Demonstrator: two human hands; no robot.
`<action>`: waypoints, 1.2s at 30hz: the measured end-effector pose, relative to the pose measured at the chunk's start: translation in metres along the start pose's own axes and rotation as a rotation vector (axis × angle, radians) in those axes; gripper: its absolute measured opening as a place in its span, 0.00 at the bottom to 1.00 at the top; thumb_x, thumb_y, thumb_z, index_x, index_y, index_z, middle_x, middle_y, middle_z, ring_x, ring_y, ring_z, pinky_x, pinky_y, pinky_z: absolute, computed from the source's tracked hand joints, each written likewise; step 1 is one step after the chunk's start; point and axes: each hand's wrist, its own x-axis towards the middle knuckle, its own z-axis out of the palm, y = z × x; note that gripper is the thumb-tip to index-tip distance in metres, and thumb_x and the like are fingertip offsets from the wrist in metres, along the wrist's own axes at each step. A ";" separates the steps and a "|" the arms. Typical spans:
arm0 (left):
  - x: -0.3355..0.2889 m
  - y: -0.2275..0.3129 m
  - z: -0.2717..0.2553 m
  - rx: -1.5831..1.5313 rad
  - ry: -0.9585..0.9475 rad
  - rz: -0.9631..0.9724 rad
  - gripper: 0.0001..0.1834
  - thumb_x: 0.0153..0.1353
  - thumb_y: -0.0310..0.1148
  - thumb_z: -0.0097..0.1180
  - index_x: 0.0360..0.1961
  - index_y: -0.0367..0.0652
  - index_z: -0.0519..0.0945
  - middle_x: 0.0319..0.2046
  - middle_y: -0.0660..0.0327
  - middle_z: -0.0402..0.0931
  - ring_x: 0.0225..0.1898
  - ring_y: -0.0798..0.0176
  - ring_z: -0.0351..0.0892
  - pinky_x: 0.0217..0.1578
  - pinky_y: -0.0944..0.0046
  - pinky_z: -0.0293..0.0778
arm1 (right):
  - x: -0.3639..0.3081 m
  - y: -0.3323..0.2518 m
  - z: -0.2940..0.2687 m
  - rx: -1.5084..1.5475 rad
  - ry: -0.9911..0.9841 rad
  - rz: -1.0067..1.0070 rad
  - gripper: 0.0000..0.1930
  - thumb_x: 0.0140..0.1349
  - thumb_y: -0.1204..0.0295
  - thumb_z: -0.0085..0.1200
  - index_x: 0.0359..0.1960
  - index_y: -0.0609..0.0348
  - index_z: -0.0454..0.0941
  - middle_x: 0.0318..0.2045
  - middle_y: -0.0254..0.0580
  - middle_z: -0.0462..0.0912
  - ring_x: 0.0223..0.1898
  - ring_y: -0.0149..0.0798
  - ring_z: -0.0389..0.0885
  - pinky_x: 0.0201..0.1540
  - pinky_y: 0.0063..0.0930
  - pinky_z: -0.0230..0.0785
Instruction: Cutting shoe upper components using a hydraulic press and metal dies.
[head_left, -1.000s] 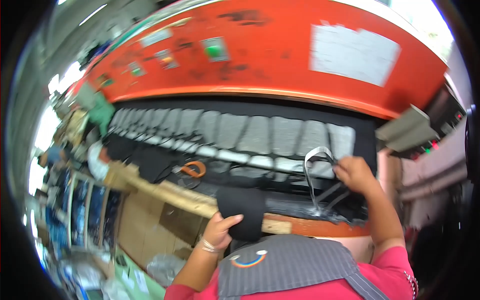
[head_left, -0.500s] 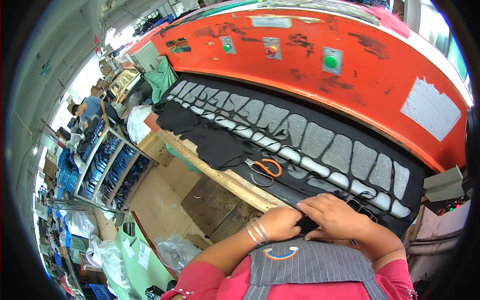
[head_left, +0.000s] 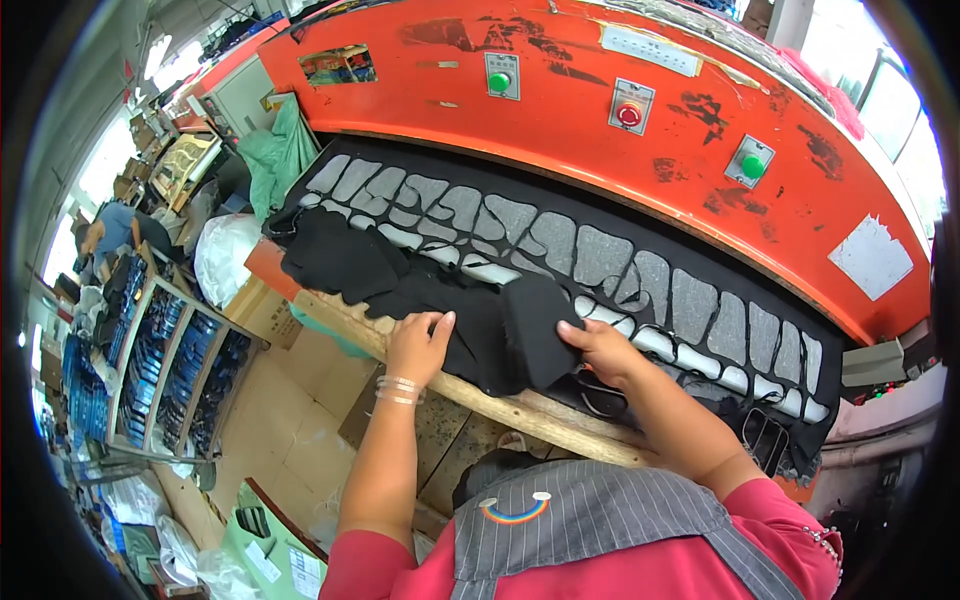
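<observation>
Machine: a big orange press housing (head_left: 560,120) with green and red buttons stood behind.
Left: blue-stocked shelving (head_left: 150,370).
Floor: flattened cardboard (head_left: 290,420).
Light: daylight.

Head view, looking down, close over black fabric (head_left: 510,335)

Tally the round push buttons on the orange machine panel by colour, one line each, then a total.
Green buttons: 2 (the second is at the right)
Red buttons: 1
Total: 3
</observation>
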 end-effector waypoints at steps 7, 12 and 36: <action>0.059 0.004 0.009 0.281 -0.484 -0.333 0.46 0.59 0.71 0.33 0.43 0.33 0.80 0.47 0.42 0.75 0.53 0.40 0.70 0.57 0.47 0.61 | 0.035 0.027 0.046 -0.248 0.113 -0.103 0.21 0.65 0.59 0.53 0.49 0.66 0.76 0.40 0.42 0.83 0.40 0.33 0.78 0.48 0.26 0.68; 0.041 0.000 0.039 -0.209 -0.402 -0.257 0.48 0.48 0.69 0.53 0.48 0.28 0.72 0.48 0.38 0.72 0.52 0.42 0.72 0.55 0.52 0.65 | 0.036 0.046 0.046 -0.378 0.197 -0.262 0.18 0.64 0.61 0.52 0.48 0.63 0.77 0.39 0.46 0.83 0.41 0.38 0.81 0.46 0.31 0.70; -0.001 -0.003 0.024 -0.891 -0.408 0.040 0.27 0.66 0.51 0.49 0.48 0.34 0.76 0.43 0.53 0.78 0.51 0.61 0.73 0.51 0.64 0.67 | -0.001 0.008 0.042 -0.172 -0.155 -0.175 0.33 0.44 0.75 0.71 0.54 0.65 0.70 0.47 0.42 0.80 0.48 0.35 0.78 0.54 0.29 0.69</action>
